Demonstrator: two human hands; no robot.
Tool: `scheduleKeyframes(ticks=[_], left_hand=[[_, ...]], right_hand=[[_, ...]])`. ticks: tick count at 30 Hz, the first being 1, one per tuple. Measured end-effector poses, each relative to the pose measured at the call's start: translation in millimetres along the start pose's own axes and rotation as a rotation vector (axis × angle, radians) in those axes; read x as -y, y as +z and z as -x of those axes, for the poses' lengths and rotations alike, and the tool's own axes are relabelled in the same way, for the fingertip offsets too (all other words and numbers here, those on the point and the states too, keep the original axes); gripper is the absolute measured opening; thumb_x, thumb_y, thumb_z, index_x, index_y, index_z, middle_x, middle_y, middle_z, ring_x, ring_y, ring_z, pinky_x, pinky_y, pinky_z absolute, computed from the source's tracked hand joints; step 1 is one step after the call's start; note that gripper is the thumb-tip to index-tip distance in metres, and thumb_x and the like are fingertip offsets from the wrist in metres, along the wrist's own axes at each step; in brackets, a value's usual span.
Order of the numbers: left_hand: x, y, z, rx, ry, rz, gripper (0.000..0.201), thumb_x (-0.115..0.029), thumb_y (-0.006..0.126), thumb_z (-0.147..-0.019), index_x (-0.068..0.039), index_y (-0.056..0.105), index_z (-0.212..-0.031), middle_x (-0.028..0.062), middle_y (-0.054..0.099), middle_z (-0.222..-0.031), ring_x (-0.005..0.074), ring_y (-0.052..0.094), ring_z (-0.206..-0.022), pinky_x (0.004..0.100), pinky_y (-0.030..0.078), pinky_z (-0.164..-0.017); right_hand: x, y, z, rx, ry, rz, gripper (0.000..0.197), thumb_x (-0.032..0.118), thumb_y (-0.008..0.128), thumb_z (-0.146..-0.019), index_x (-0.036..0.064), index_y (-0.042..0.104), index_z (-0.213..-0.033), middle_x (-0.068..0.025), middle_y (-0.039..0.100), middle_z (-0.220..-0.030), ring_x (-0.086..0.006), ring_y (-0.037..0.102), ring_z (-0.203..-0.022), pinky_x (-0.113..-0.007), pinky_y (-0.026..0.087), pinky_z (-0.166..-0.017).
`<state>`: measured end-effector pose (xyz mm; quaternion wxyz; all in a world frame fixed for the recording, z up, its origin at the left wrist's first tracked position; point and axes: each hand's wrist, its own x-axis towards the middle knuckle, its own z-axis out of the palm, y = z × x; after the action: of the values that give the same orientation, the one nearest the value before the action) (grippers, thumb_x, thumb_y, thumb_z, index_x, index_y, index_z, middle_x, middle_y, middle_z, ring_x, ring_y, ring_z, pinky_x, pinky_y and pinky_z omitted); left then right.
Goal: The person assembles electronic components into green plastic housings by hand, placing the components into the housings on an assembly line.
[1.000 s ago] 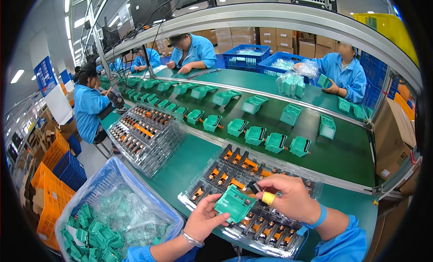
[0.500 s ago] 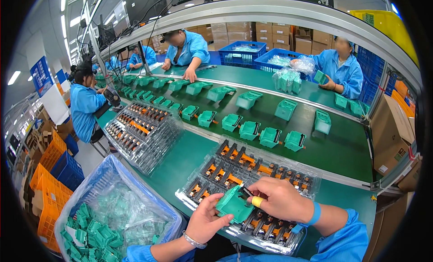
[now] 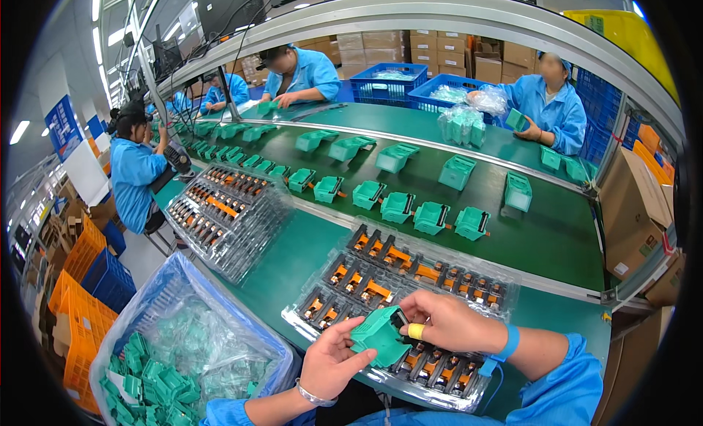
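My left hand [image 3: 333,358] grips a green plastic housing [image 3: 379,336] by its left side, holding it tilted above a clear tray. At the housing's upper right edge, my right hand [image 3: 454,322], with yellow tape round one finger, pinches a small black part [image 3: 399,318] against it. My fingers cover most of that part, so how deep it sits cannot be seen. Beneath both hands, the clear plastic tray [image 3: 307,325] holds rows of black parts with orange and copper-coloured pieces [image 3: 378,289].
A lined bin [image 3: 274,345] of green housings stands at lower left. Stacked clear trays [image 3: 231,213] sit at left. Beyond, a green belt [image 3: 542,243] carries two rows of housings [image 3: 472,222] below a metal frame [image 3: 410,8]. Co-workers sit across and at left.
The black part has gone lower against the housing, more hidden by my right fingers. Across the belt, a co-worker has picked up a green housing from the far row.
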<state>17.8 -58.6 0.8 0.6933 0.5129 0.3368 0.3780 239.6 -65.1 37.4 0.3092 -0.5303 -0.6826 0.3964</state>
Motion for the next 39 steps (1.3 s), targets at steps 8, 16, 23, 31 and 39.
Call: scheduleKeyframes(ticks=[8,16,23,31,39], left_hand=[[3,1,1,0.053,0.071,0.021,0.049,0.009,0.061,-0.079,0.002,0.043,-0.124,0.0125,0.055,-0.108,0.0164,0.057,-0.098,0.0277,0.05,-0.082],[13,4,-1,0.126,0.247,-0.15,0.076,0.006,0.069,-0.073,-0.003,0.025,-0.134,0.0165,0.049,-0.119,0.0215,0.053,-0.107,0.0324,0.049,-0.084],[2,-16,5,-0.075,0.325,-0.2,0.062,0.013,0.062,-0.073,-0.003,0.035,-0.126,0.0153,0.048,-0.12,0.0233,0.052,-0.108,0.0335,0.051,-0.084],[-33,-117,85,-0.634,0.32,-0.698,0.037,-0.005,0.058,-0.083,-0.001,0.05,-0.12,0.0142,0.056,-0.115,0.0228,0.056,-0.102,0.0333,0.047,-0.085],[-15,-321,232,-1.272,0.234,-0.962,0.034,-0.002,0.059,-0.074,-0.002,0.054,-0.108,0.0073,0.057,-0.101,0.0134,0.057,-0.079,0.0234,0.048,-0.06]], right_hand=[[-12,4,7,0.051,0.045,-0.021,0.024,0.018,0.069,-0.077,0.0002,0.054,-0.083,-0.0111,0.06,-0.074,-0.0219,0.059,-0.068,-0.032,0.046,-0.06],[-26,-8,28,-0.386,-0.729,0.428,0.018,0.008,0.067,-0.071,0.0035,0.059,-0.086,-0.0087,0.061,-0.083,-0.0236,0.06,-0.072,-0.032,0.05,-0.061],[-32,-47,48,-0.473,-1.029,0.847,0.017,0.009,0.063,-0.066,0.0023,0.057,-0.081,-0.0073,0.058,-0.08,-0.0228,0.057,-0.072,-0.032,0.051,-0.064],[-105,-126,59,-0.814,-0.401,0.685,0.016,-0.001,0.066,-0.067,0.0019,0.054,-0.077,-0.0091,0.056,-0.074,-0.0242,0.056,-0.065,-0.035,0.05,-0.061],[-216,-178,21,-0.779,0.507,-0.429,0.014,0.004,0.066,-0.075,-0.0015,0.054,-0.072,-0.0072,0.05,-0.062,-0.0162,0.052,-0.052,-0.033,0.049,-0.045]])
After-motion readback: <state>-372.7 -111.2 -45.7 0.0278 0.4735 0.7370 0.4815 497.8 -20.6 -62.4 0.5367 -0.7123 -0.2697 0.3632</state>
